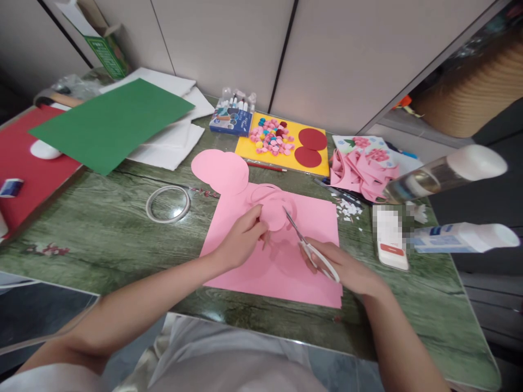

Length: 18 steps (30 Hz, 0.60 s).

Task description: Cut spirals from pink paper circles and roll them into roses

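Between thumb and fingers, my left hand (244, 235) pinches a round pink paper piece (273, 214), held up over the pink sheets. White-handled scissors (312, 250) are gripped in my right hand (333, 265), with the blades pointing up and left at the right edge of that piece. A curled pink strip (267, 189) shows behind the paper piece. Underneath lie large pink paper sheets (269, 272) on the table. Two cut pink circles (223, 170) overlap at the sheets' upper left corner.
Left are a tape roll (168, 204), a green sheet (118, 122) and a red sheet (24, 152). Behind, a yellow sheet (241, 147) bears small coloured pieces and two red circles (312, 139). Right are pink scraps (359, 174), a phone (390, 239) and two bottles (461, 238).
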Each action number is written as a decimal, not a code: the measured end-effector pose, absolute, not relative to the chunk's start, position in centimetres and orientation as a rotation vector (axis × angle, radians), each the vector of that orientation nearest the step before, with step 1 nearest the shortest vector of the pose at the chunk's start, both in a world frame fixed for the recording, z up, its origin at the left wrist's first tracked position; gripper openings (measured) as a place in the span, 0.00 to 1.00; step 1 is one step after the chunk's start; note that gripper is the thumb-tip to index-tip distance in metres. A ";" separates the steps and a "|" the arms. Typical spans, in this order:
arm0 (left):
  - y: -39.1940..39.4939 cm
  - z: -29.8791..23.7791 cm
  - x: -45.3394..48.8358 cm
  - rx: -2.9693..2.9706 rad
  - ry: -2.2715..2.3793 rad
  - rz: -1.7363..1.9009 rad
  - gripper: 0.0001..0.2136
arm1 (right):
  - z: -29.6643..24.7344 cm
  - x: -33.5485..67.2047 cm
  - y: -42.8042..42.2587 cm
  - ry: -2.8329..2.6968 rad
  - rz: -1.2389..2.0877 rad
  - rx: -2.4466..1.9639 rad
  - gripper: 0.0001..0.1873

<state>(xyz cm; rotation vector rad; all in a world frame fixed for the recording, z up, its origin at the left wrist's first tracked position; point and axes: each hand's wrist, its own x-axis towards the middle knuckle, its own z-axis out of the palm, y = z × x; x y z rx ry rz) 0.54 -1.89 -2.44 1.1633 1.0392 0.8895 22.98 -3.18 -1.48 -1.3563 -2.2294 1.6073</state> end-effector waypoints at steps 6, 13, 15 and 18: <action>-1.8 -2.5 0.5 1.151 1.032 0.898 0.06 | -1.3 22.8 -3.2 -2.218 1.618 -1.350 0.19; -1.6 -2.4 0.4 1.130 1.065 0.952 0.05 | -1.3 22.9 -3.1 -2.205 1.624 -1.334 0.19; -1.5 -2.4 0.3 1.133 1.065 0.965 0.05 | -1.4 22.9 -3.1 -2.199 1.631 -1.333 0.19; -1.5 -2.5 0.2 1.124 1.055 0.990 0.05 | -1.4 23.0 -3.1 -2.197 1.643 -1.332 0.18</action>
